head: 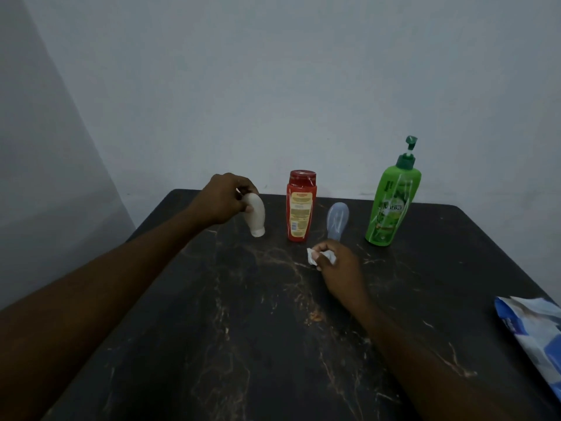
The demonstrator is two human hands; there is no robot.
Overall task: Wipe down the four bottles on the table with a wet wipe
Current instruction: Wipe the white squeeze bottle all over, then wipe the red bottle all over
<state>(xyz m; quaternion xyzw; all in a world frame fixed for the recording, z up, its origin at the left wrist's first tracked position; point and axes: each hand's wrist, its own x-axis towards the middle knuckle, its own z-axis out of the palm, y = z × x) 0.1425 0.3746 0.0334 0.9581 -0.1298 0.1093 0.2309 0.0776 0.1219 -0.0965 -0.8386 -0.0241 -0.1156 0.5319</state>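
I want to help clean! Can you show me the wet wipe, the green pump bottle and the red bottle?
wet wipe [311, 257]: head view, white crumpled part poking out of the right hand [338, 267].
green pump bottle [391, 209]: head view, middle of its label.
red bottle [299, 214]: head view, its yellow label.

Blue-and-white packet [534, 332], pale grey wall [273, 86]

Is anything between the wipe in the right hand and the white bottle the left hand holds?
Nothing visible: bare table lies between the wipe and the white bottle. The red bottle stands close, just behind that line.
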